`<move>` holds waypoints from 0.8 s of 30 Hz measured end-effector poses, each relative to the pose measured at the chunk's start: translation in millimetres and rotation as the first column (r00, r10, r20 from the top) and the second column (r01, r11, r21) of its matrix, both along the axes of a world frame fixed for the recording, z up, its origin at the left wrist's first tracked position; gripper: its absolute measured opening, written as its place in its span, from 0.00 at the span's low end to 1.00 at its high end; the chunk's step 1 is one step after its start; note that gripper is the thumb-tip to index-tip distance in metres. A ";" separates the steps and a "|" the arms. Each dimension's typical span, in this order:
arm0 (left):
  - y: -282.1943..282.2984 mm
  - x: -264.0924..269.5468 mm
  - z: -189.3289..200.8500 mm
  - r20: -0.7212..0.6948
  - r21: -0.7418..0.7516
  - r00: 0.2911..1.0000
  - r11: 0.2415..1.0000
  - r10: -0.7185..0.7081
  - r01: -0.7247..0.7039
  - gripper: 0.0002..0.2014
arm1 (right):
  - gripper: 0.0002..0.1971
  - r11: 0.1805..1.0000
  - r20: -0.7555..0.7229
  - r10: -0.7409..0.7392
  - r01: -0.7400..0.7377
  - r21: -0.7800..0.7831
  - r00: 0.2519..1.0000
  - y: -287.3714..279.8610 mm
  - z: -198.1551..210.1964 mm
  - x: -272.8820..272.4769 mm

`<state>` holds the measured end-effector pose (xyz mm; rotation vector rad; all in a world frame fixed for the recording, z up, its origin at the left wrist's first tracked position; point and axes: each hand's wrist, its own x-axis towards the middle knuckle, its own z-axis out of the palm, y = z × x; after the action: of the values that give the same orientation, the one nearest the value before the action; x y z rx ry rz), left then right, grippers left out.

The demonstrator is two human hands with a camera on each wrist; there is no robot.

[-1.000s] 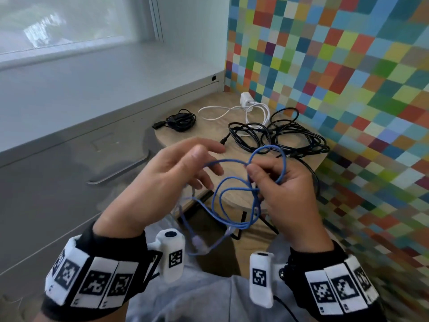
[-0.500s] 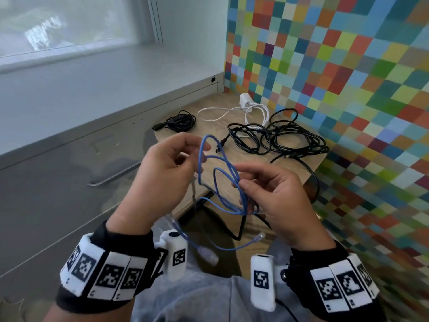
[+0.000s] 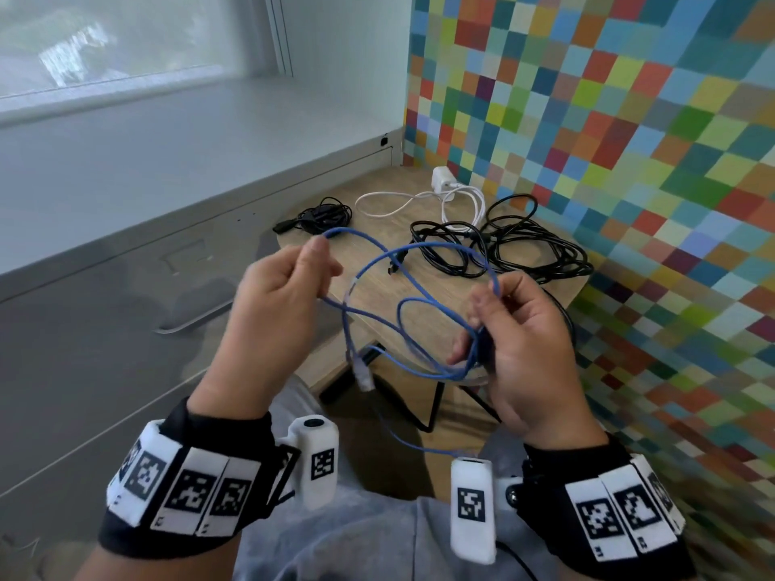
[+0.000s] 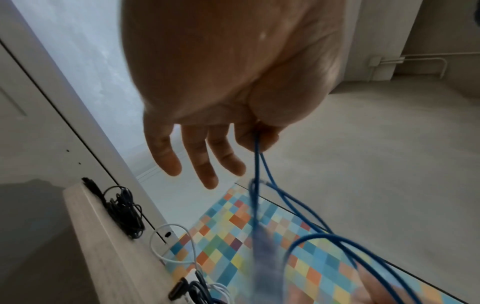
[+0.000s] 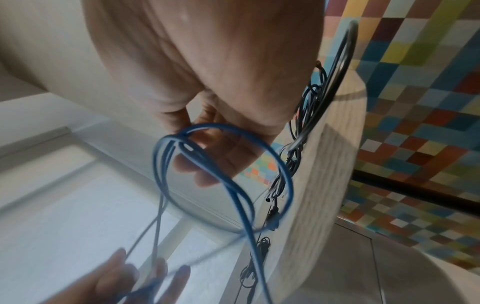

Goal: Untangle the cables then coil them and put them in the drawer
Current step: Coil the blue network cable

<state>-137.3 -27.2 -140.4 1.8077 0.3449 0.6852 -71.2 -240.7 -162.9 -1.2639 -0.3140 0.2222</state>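
Observation:
A thin blue cable (image 3: 419, 249) hangs in loops between both hands above my lap. My left hand (image 3: 289, 283) pinches one strand between thumb and forefinger (image 4: 259, 135), its other fingers loose. My right hand (image 3: 503, 329) grips the gathered loops (image 5: 197, 144) in curled fingers. A clear plug (image 3: 364, 376) of the blue cable dangles between the hands. On the small wooden table (image 3: 377, 287) beyond lie a tangled black cable (image 3: 524, 249), a small black bundle (image 3: 318, 218) and a white charger cable (image 3: 423, 199).
A grey cabinet with a drawer handle (image 3: 197, 318) stands to the left under a window sill. A multicoloured checkered wall (image 3: 608, 140) runs along the right. The table's black legs (image 3: 436, 404) show below its front edge.
The hands have spread apart: the left hand drew its strand up and left, and the loop between the hands opened wider. The plug end now hangs between them.

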 end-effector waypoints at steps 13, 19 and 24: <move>18.9 -1.0 -9.4 -0.119 -0.166 0.993 0.986 0.005 -0.025 0.10 | 0.08 0.987 -0.028 -0.156 0.157 0.032 0.987 -5.1 2.0 5.4; 8.0 -5.9 -3.3 -0.136 0.046 0.990 0.998 -0.026 0.033 0.16 | 0.10 1.000 0.021 0.011 -0.010 -0.026 1.000 0.4 3.3 -4.5; -19.5 -14.3 13.3 -0.182 0.140 0.890 0.885 -0.419 0.445 0.18 | 0.12 0.990 0.052 0.138 -0.136 -0.032 0.989 7.4 5.3 -12.3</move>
<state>-151.6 -46.7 -127.1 2.0214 -0.0346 0.2729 -83.5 -233.3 -157.6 -1.2794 -0.4465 0.3111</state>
